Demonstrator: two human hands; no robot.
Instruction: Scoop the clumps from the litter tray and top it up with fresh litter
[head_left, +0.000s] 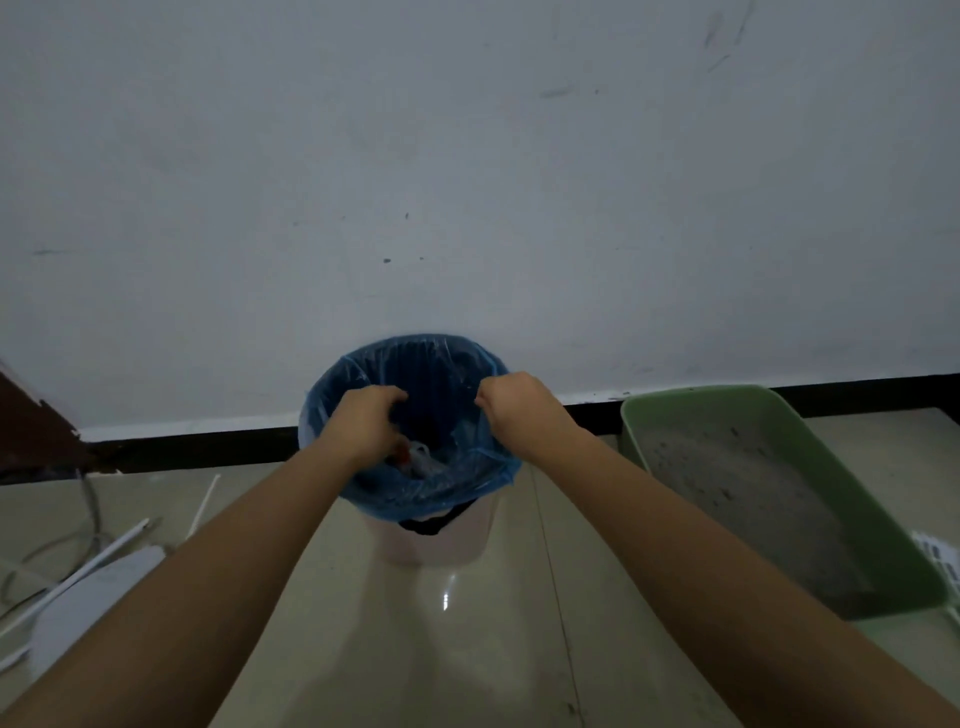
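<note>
A pale bin (441, 540) lined with a blue plastic bag (415, 358) stands on the floor against the wall. My left hand (366, 418) reaches over the bin's left side with curled fingers gripping the bag's edge. My right hand (511, 402) pinches the bag's rim on the right side. Some rubbish (421, 457) lies at the bottom of the bag. The green litter tray (644, 415) sits on the floor to the right, holding grey litter (737, 483) with dark specks.
A white wall (467, 182) with a black skirting strip (197, 447) runs behind the bin. White rods and cables (88, 561) lie on the tiled floor at the left. A white slotted object (940, 561) peeks out beyond the tray's right side.
</note>
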